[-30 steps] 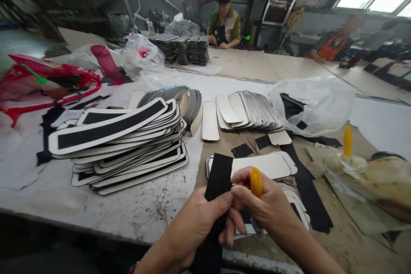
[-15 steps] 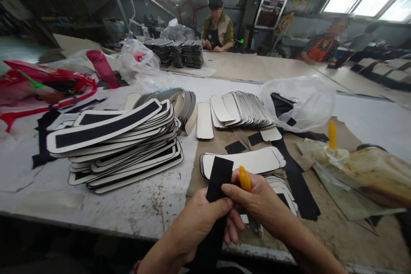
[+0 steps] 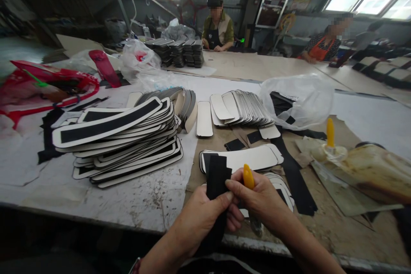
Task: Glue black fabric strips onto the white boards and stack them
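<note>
My left hand (image 3: 205, 209) is closed around a small bundle of black strips (image 3: 216, 177), held upright near the table's front edge. At the top the strips are fanned slightly, with staggered ends. My right hand (image 3: 253, 192) grips a yellow-handled tool (image 3: 248, 176), its handle poking up between the fingers. A dull, greyish end of it shows below the hand, too blurred to name. The right thumb and fingertips also pinch the strips' right edge. Just behind my hands lie white, round-cornered panels (image 3: 253, 158); more panels (image 3: 284, 197) are partly hidden by my right hand.
A tall pile of white panels with black centres (image 3: 128, 145) stands left. Behind are a fanned stack of white pieces (image 3: 247, 109) and a clear plastic bag (image 3: 311, 102). At right, another yellow handle (image 3: 330, 132) rises from a glue-stained plastic container (image 3: 369, 167). Two people work across the table.
The black strip, which looked single, now shows several offset layers at its top. My right fingers have shifted slightly along its edge. The view has moved a little.
</note>
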{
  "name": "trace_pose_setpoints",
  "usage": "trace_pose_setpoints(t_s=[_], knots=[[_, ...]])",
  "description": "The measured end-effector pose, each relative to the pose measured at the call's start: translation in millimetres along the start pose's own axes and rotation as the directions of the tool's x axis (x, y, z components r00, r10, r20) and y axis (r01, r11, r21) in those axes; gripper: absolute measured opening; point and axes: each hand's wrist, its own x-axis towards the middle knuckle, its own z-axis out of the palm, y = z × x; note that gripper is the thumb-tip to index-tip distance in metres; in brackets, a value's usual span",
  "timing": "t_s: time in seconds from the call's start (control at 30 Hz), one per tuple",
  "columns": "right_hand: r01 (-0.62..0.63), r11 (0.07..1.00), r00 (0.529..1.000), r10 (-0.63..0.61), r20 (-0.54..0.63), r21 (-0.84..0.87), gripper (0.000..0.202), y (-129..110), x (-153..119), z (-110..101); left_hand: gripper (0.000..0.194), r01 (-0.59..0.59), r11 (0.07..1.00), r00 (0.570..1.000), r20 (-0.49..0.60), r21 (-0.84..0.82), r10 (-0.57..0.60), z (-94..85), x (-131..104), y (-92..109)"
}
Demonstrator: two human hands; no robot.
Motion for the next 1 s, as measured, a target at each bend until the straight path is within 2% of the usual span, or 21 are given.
trace_pose_setpoints(t_s=[0.07, 0.2, 0.27, 0.37, 0.4, 0.47, 0.53, 0.6, 0.67, 0.73, 0.83, 0.9, 0.97, 1.0], knots=[[0.02, 1.0, 0.999, -0.021, -0.039, -0.02, 0.028, -0.3, -2.1, -1.3, 0.028, -0.013, 1.0, 1.0, -0.017, -0.004, 0.013, 2.1, 1.0, -2.2], [0.087, 0.989, 0.966, -0.112, -0.233, -0.118, 0.029, -4.2, -3.0, -2.2, 0.025, -0.007, 1.0, 0.996, -0.084, -0.017, 0.006, 3.3, 1.5, -6.2], [0.07, 0.996, 0.973, -0.082, -0.216, -0.06, 0.029, -4.4, -3.1, 0.8, 0.025, -0.015, 1.0, 0.993, -0.114, -0.013, 0.014, 3.4, 1.2, -6.5], [-0.024, 0.99, 0.998, 0.032, -0.054, 0.141, 0.035, -1.1, -5.4, 5.1, 0.026, -0.073, 0.997, 0.993, -0.089, 0.04, 0.076, 3.4, 1.4, -7.3], [-0.039, 0.986, 0.998, 0.048, -0.052, 0.161, 0.037, 0.5, -6.9, 4.7, 0.027, -0.087, 0.994, 0.993, -0.073, 0.062, 0.092, 3.5, 1.6, -8.5], [-0.026, 0.995, 0.987, 0.041, -0.154, 0.095, 0.037, 3.4, -10.4, 0.2, 0.028, -0.099, 0.99, 0.994, -0.045, 0.102, 0.104, 3.7, 1.5, -13.1], [0.021, 1.0, 0.948, -0.021, -0.318, -0.002, 0.035, 4.9, -13.5, -7.0, 0.029, -0.081, 0.988, 0.996, -0.011, 0.129, 0.083, 4.6, 0.9, -19.9], [0.066, 0.998, 0.903, -0.063, -0.425, -0.006, 0.032, 3.6, -14.9, -13.2, 0.032, -0.048, 0.986, 0.998, 0.05, 0.161, 0.041, 5.5, 0.2, -27.7], [0.102, 0.993, 0.888, -0.066, -0.456, 0.056, 0.03, -2.2, -14.5, -17.3, 0.036, -0.012, 0.985, 0.996, 0.094, 0.174, -0.005, 4.9, -0.8, -35.1], [0.149, 0.98, 0.893, -0.077, -0.443, 0.131, 0.027, -13.4, -13.5, -22.8, 0.039, 0.027, 0.983, 0.992, 0.117, 0.18, -0.049, 0.6, -3.4, -40.6], [0.249, 0.946, 0.886, -0.136, -0.443, 0.207, 0.022, -36.9, -13.3, -43.7, 0.034, 0.108, 0.979, 0.982, 0.134, 0.172, -0.132, -15.5, -12.1, -40.2], [0.197, 0.972, 0.904, -0.13, -0.408, 0.127, 0.021, -51.5, -12.8, -64.5, 0.03, 0.141, 0.979, 0.985, 0.074, 0.15, -0.153, -31.2, -18.1, -32.1], [0.045, 0.991, 0.938, -0.085, -0.335, -0.124, 0.024, -60.8, -7.6, -81.9, 0.031, 0.118, 0.983, 0.991, -0.086, 0.144, -0.106, -47.3, -18.9, -19.1], [-0.027, 0.959, 0.958, -0.055, -0.281, -0.281, 0.026, -63.0, -2.0, -86.5, 0.032, 0.084, 0.984, 0.983, -0.174, 0.154, -0.057, -54.5, -16.1, -11.9]])
